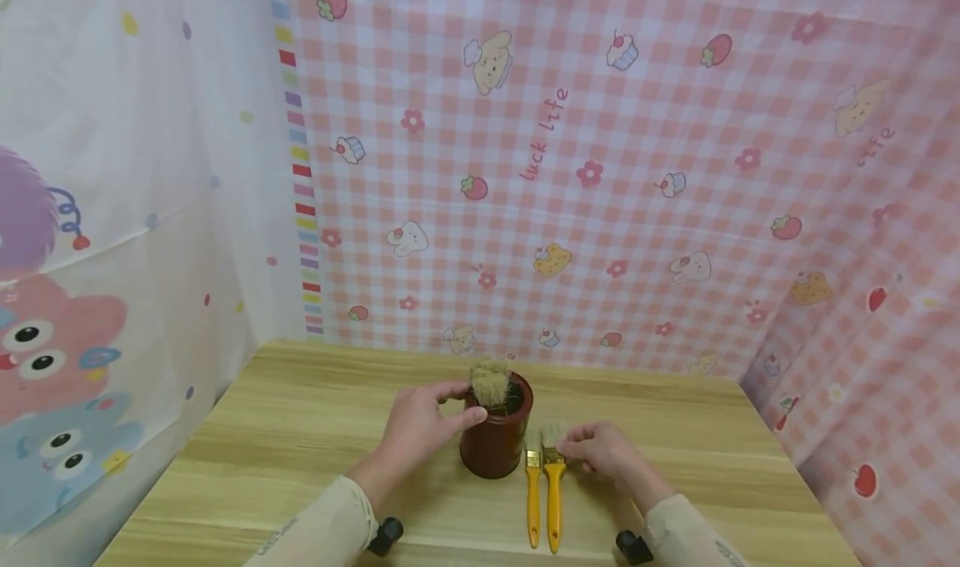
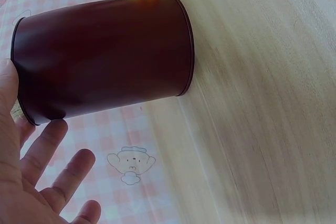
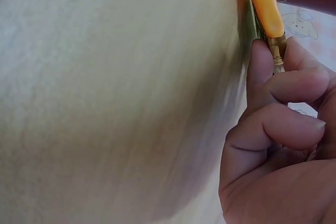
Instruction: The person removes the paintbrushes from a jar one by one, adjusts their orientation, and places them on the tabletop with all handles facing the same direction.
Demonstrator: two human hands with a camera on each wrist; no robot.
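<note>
A dark red cylindrical holder (image 1: 491, 446) stands upright on the table, with tan brush bristles (image 1: 491, 383) rising out of its top. My left hand (image 1: 423, 421) grips the holder by its rim, thumb in front and index finger behind. In the left wrist view the other fingers are spread beside the holder's wall (image 2: 105, 56). Right of the holder lie two yellow-handled paintbrushes: a narrow paintbrush (image 1: 533, 496) and a wider paintbrush (image 1: 554, 500). My right hand (image 1: 603, 450) pinches the wider brush near its metal band; in the right wrist view its yellow handle (image 3: 266, 6) points up from the fingertips.
The light wood table (image 1: 300, 434) runs back to a pink checked cloth (image 1: 600, 175) hung behind it. A white printed cloth (image 1: 187, 175) hangs on the left side, and the checked cloth continues along the right.
</note>
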